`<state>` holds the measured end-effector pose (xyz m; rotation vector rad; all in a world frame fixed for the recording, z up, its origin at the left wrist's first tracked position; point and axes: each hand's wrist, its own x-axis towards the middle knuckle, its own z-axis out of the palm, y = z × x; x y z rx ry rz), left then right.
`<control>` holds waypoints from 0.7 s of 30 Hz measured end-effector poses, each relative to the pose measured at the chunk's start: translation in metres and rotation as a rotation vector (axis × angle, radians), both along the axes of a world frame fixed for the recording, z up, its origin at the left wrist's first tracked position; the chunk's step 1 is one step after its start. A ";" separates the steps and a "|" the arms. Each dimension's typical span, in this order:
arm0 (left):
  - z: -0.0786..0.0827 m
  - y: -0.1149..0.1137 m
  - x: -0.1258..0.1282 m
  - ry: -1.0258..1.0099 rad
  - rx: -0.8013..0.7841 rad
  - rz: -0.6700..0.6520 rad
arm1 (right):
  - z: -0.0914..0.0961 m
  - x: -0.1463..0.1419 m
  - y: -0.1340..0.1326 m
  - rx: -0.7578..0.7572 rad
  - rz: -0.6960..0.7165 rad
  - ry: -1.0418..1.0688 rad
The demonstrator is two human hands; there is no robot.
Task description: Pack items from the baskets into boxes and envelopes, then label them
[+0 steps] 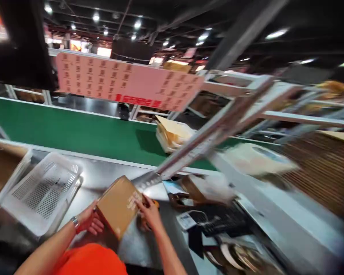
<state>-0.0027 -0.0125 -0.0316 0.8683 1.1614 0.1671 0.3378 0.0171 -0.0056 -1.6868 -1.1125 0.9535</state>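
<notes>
Brown box (119, 206), edges clasped by left hand (89, 221) and right hand (149, 212), white basket (43, 191) beside

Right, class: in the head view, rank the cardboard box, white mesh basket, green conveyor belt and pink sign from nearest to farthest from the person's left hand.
1. Cardboard box: held, touching the left hand.
2. White mesh basket: just to its left.
3. Green conveyor belt: further back.
4. Pink sign: overhead, farthest.
</notes>
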 end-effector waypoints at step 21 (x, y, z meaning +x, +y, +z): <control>-0.058 0.064 -0.181 1.114 0.684 0.137 | -0.078 -0.097 -0.007 -0.096 0.364 -1.109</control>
